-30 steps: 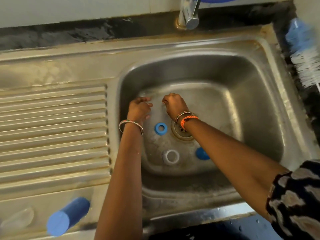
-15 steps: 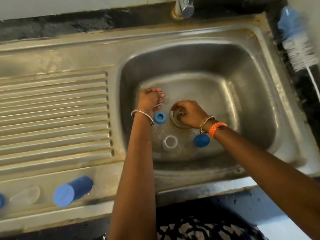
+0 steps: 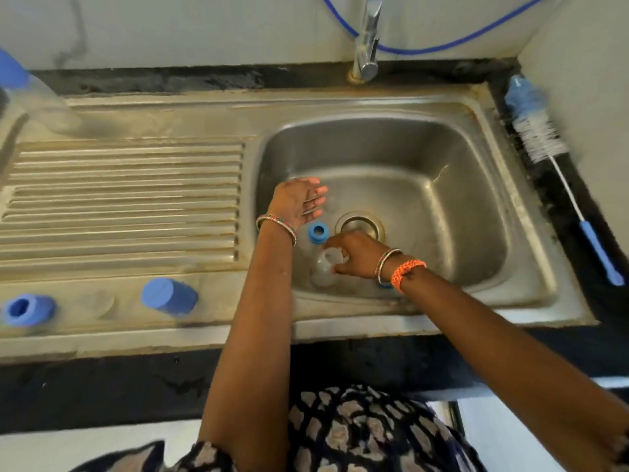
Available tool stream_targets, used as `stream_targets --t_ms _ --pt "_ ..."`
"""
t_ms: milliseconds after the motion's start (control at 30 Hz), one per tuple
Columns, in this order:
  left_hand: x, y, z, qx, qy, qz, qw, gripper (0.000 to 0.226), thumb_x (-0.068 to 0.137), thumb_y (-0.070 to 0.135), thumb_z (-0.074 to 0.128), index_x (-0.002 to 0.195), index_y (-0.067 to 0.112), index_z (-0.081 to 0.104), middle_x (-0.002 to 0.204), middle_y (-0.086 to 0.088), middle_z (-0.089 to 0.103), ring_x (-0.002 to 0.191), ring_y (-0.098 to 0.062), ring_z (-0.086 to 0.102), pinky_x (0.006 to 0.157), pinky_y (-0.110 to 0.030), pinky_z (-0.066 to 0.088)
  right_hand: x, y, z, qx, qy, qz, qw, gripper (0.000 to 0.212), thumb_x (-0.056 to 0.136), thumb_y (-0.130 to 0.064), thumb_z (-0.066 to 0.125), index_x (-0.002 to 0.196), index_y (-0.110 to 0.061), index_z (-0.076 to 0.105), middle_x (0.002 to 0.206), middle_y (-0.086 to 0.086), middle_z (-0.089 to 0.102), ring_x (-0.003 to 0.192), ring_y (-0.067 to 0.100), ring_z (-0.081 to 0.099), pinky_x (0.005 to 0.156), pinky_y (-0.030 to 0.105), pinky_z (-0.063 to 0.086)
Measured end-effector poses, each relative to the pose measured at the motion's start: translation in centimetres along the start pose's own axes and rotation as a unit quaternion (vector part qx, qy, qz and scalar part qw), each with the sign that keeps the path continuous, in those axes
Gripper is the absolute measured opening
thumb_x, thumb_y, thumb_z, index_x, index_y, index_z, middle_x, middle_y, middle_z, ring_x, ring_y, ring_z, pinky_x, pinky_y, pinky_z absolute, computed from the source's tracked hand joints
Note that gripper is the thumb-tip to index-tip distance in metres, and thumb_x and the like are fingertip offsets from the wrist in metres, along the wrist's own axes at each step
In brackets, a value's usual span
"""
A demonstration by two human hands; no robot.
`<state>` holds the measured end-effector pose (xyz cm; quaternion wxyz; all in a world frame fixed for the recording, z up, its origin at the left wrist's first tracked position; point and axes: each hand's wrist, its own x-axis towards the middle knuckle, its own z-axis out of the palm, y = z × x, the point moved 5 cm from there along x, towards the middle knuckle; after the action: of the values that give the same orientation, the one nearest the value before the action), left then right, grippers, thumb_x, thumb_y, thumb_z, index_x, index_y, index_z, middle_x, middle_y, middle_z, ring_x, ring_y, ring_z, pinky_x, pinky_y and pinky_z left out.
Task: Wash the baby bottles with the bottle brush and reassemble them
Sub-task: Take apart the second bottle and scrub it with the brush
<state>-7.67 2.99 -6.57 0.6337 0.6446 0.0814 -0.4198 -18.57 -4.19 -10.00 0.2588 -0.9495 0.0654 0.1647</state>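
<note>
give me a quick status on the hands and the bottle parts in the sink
Left hand open, hovering over the basin. Right hand pinching a clear nipple off the sink floor. Blue ring beside the drain; bottle brush untouched on the right counter.

Domestic kitchen, probably: stainless-steel sink (image 3: pixel 476 107) with ribbed drainboard (image 3: pixel 122 199), chrome tap (image 3: pixel 367 46) at a pale wall, set into a dark countertop (image 3: pixel 102 386).

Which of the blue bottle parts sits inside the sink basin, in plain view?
The blue ring, lying flat on the basin floor just left of the drain. The blue cap and the blue collar both lie outside on the drainboard's front edge.
</note>
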Motion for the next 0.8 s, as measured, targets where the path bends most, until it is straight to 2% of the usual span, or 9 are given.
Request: stream_targets --t_ms 100,200,300,333,400,500,600,700,800 --pt "-1.1 -0.1 -0.2 0.035 0.030 -0.002 0.999 0.017 0.095 0.017 0.048 0.081 0.019 0.056 0.070 0.004 0.064 0.067 -0.011 0.056 0.062 -0.024 0.044 -1.7 -0.1 -2.5 0.051 0.100 0.020 0.993 0.045 0.077 -0.024 0.075 0.119 -0.013 0.063 0.099 0.010 0.069 0.083 0.022 0.062 0.084 0.034 0.048" --pt "-1.7 -0.1 -0.2 0.068 0.081 -0.008 0.994 0.011 0.095 0.019 0.050 0.098 0.012 0.059 0.071 0.000 0.058 0.058 -0.012 0.041 0.053 -0.023 0.032 -3.9 -0.7 -6.3 0.097 0.215 0.003 0.972 0.043 0.075 -0.019 0.077 0.115 -0.010 0.065 0.106 0.009 0.069 0.087 0.022 0.064 0.087 0.031 0.049" --pt "-2.6 -0.4 0.6 0.024 0.068 -0.033 0.997 0.035 0.096 0.038 0.049 0.122 0.014 0.051 0.095 -0.006 0.052 0.080 -0.018 0.047 0.075 -0.032 0.042 -6.0 -1.1 -9.7 0.162 0.308 0.010 0.937 0.040 0.074 -0.017 0.078 0.111 -0.009 0.065 0.101 0.004 0.067 0.082 0.015 0.063 0.078 0.016 0.048" --pt "-3.0 -0.7 1.3 -0.004 0.033 -0.053 0.998 0.043 0.095 0.046 0.048 0.125 0.014 0.050 0.103 -0.008 0.050 0.090 -0.022 0.048 0.086 -0.041 0.044 -6.4 -1.0 -10.3 0.186 0.324 0.013 0.927 0.038 0.074 -0.016 0.078 0.110 -0.009 0.066 0.097 0.001 0.066 0.080 0.012 0.063 0.074 0.011 0.048" --pt "-4.1 -1.2 3.6 -0.113 -0.059 -0.078 0.989 0.050 0.094 0.051 0.048 0.120 0.008 0.050 0.109 -0.016 0.055 0.095 -0.029 0.055 0.083 -0.051 0.051 -7.2 -0.7 -10.8 0.218 0.343 0.020 0.914 0.037 0.075 -0.016 0.078 0.108 -0.010 0.066 0.093 -0.003 0.065 0.079 0.009 0.062 0.071 0.006 0.046" --pt "-5.0 -2.7 6.2 -0.233 -0.110 -0.069 0.964 0.042 0.096 0.041 0.050 0.114 0.003 0.053 0.109 -0.020 0.062 0.091 -0.029 0.063 0.065 -0.040 0.059 -8.2 -0.3 -10.6 0.232 0.345 0.027 0.909 0.037 0.075 -0.015 0.077 0.111 -0.011 0.065 0.095 -0.003 0.066 0.083 0.011 0.063 0.076 0.011 0.050" --pt "-5.1 -4.3 7.6 -0.281 -0.100 -0.067 0.952 0.053 0.095 0.040 0.051 0.130 0.000 0.048 0.128 -0.024 0.056 0.102 -0.031 0.061 0.072 -0.038 0.059 -8.7 0.7 -10.4 0.260 0.295 0.038 0.918 0.044 0.079 -0.022 0.075 0.120 -0.014 0.061 0.107 0.002 0.066 0.089 0.014 0.062 0.084 0.027 0.052" --pt "-5.3 -4.5 9.2 -0.290 -0.090 -0.073 0.950 0.045 0.094 0.041 0.053 0.116 0.002 0.053 0.109 -0.022 0.061 0.088 -0.029 0.061 0.057 -0.032 0.058 -9.8 2.5 -10.8 0.223 0.300 0.066 0.925 0.050 0.082 -0.045 0.068 0.124 -0.020 0.057 0.111 0.001 0.063 0.095 0.016 0.060 0.083 0.031 0.050" --pt "-5.3 -4.6 11.6 -0.250 -0.064 -0.098 0.961 0.034 0.090 0.041 0.060 0.096 0.008 0.052 0.089 -0.015 0.056 0.073 -0.024 0.054 0.051 -0.027 0.054 -13.6 6.5 -12.5 0.196 0.431 0.125 0.872 0.029 0.085 -0.038 0.066 0.102 -0.015 0.062 0.096 -0.001 0.065 0.087 0.014 0.060 0.077 0.030 0.048"
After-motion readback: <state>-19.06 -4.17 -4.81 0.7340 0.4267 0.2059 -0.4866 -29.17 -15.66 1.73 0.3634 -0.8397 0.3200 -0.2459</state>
